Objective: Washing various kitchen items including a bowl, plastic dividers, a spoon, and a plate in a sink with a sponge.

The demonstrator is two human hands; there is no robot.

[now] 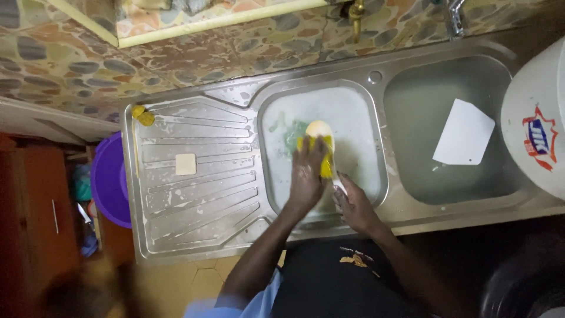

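Fingers point(312, 154) of the left hand point(307, 176) are spread over a yellow sponge point(325, 168), pressed onto a pale round plate point(319, 128) in the soapy left sink basin point(353, 106) at centre frame. A wet, slippery, breakable plate is judged; its rim seems the safest hold. The right hand point(355, 206) is curled at the basin's near edge, its hold unclear. A white cutting board point(464, 132) is seen right, a soap bar point(185, 164) left.

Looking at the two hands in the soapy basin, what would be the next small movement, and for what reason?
Probably the left hand should draw the yellow sponge further along the pale rounded item. That item lies in the foamy left basin, the sponge is pressed on it, and the right hand steadies its near end at the basin's front edge. What the item is cannot be told.
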